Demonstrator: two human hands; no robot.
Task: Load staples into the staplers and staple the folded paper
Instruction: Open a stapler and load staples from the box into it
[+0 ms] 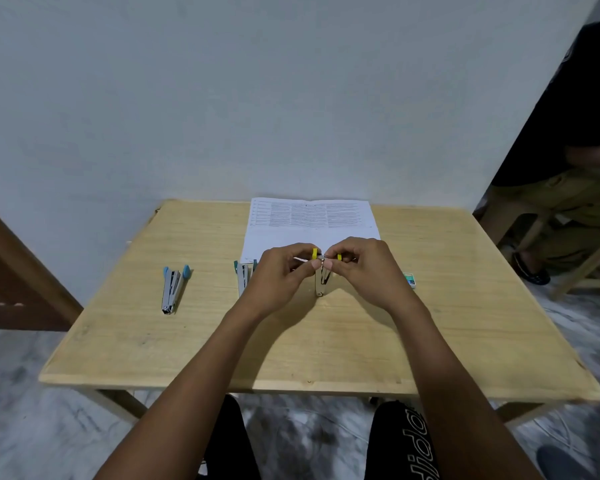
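Observation:
A small metal stapler with yellow tips (322, 282) lies spread open on the wooden table (326, 341) in the middle. My left hand (281, 271) pinches its left yellow arm, and my right hand (361, 265) pinches the right yellow arm near the top. Behind my hands lies the printed paper (309, 220). A second stapler with teal tips (244, 277) sits partly hidden by my left hand. A third, blue-tipped stapler (173, 289) lies open at the left. A small staple box (409, 279) is at the right.
A wall rises right behind the table. Another person sits on a wooden stool (568, 237) at the right. A brown door (11, 271) stands at the left. My knees show below the table's front edge.

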